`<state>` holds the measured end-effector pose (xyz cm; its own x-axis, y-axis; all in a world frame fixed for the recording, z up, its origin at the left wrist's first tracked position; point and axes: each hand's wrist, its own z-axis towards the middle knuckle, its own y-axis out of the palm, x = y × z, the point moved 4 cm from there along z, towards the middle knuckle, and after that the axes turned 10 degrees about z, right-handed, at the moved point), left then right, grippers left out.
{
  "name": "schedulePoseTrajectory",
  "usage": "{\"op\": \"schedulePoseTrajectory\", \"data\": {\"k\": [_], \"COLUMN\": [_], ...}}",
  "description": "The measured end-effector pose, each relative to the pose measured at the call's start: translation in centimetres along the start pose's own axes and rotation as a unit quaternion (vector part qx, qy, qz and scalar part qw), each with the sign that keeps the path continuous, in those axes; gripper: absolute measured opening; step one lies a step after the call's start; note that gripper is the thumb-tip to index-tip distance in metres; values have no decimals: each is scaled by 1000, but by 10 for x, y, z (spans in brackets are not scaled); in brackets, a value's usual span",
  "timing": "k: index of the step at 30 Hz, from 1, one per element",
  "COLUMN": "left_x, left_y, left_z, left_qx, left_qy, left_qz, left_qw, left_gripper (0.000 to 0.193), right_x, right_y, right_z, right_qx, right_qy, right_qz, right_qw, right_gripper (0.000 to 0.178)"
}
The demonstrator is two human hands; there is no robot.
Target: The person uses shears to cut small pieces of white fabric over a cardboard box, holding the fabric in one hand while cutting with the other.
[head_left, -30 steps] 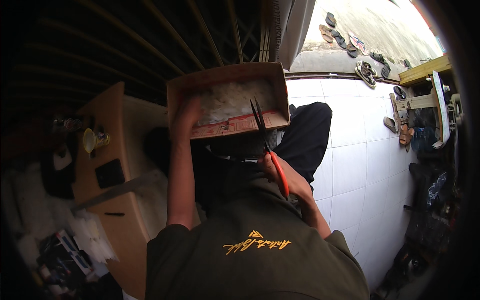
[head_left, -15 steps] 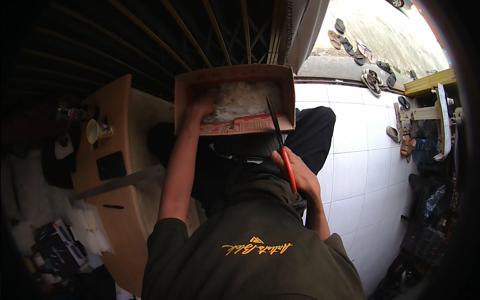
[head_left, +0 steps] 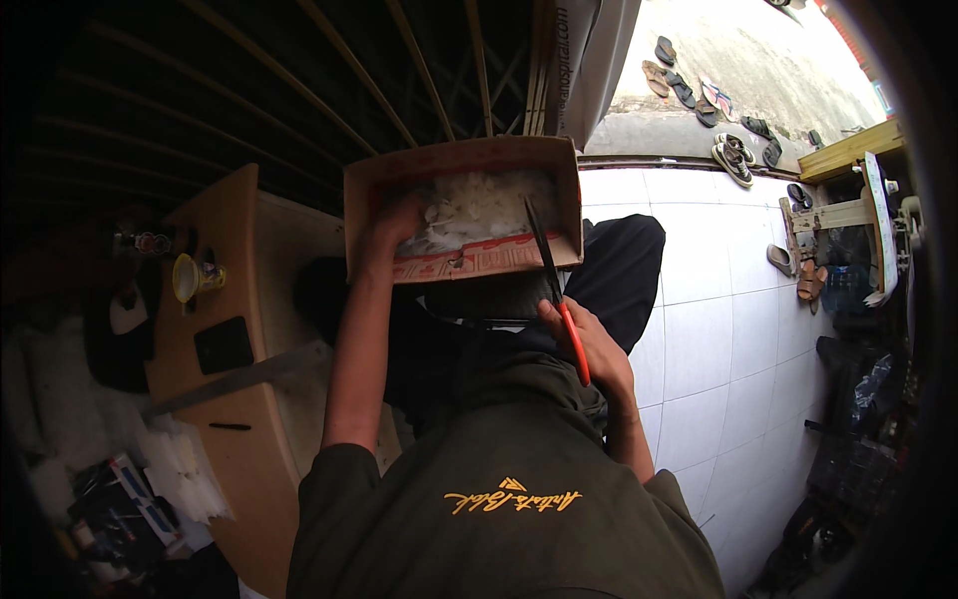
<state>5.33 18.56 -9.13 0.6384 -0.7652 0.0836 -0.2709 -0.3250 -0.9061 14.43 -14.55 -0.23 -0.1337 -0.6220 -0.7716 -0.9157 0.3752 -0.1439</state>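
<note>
An open cardboard box with red print stands in front of me, holding a heap of white fluffy filling. My left hand reaches into its left side, against the edge of the filling. Shadow hides most of those fingers, so their grip does not show. In my right hand is a pair of scissors with red handles and long dark blades. My fingers are closed round the handles. The blades point away from me over the box's near wall, their tip above the filling's right side.
To the left, a wooden desk carries a yellow-rimmed cup, a dark flat device and a pen. Behind the box runs a folding metal gate. Sandals lie by the doorway at right, near a shelf.
The view has shifted slightly. My left hand is still in the box, the white filling beside it looks heaped a little differently, and the scissors keep nearly the same place.
</note>
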Motion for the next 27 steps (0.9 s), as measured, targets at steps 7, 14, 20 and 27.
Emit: {"op": "schedulePoseTrajectory", "data": {"k": [7,14,20,27], "left_x": [-16,8,23,37], "left_y": [17,-12,-18,-1], "left_z": [7,-16,-17,-25], "left_qx": [144,122,25,-137], "left_qy": [62,45,74,175], "left_qz": [-34,-78,-145,-118], "left_qw": [987,988,986,968], "left_gripper": [29,26,44,76], "right_x": [7,3,10,35], "right_y": [2,3,1,12], "right_z": [5,3,7,7], "right_qx": [3,25,5,-20], "right_qy": [-3,5,-9,-49], "right_qz": [21,15,-27,76], "right_qw": [1000,1000,1000,996], "right_gripper": [65,65,65,60]}}
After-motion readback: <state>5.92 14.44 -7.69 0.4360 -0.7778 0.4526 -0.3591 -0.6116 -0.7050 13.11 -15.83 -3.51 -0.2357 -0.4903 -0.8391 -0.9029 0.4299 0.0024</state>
